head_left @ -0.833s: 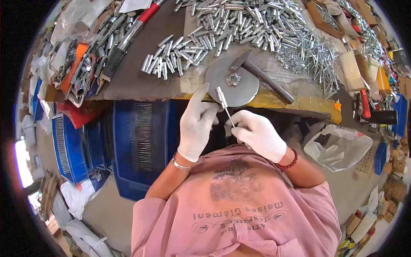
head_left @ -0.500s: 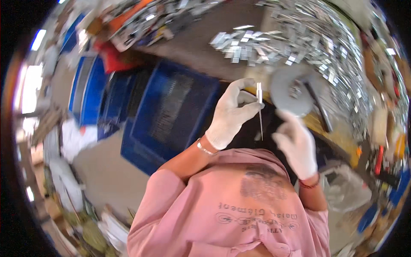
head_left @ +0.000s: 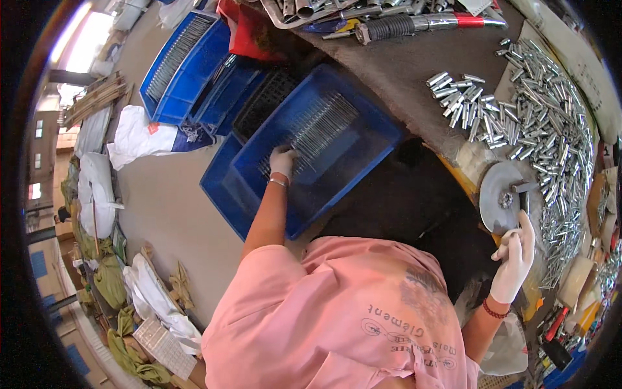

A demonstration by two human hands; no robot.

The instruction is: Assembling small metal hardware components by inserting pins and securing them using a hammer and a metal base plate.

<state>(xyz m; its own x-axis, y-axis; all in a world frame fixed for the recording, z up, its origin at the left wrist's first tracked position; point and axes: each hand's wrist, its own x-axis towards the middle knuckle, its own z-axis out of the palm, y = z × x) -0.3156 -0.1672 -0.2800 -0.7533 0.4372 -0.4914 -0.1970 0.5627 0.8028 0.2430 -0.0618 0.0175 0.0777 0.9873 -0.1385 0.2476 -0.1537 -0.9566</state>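
My left hand [head_left: 283,162], in a white glove, reaches into a blue plastic crate [head_left: 382,133] at the near end of a row of thin metal rods [head_left: 327,123] lying side by side. Its fingers are curled down among the rod ends; what they hold is hidden. At the right, my gloved right hand [head_left: 513,262] is raised with the index finger stretched out and the others partly bent. The fingertip is beside the dark handle of a hammer-like tool [head_left: 523,200], which rests over a round grey metal disc [head_left: 494,217]. I see nothing held in that hand.
Many short silver tubes [head_left: 551,123] are heaped on the bench [head_left: 414,71] beyond the disc. A tray of metal parts [head_left: 304,19] and a thick cable-like tool [head_left: 402,27] lie at the bench's far end. Another blue crate of rods [head_left: 175,61] stands far left.
My left hand has gone from in front of my chest, where it held up a thin rod with a silver tube-like end, left into the crate. My right hand moved right, towards the disc.
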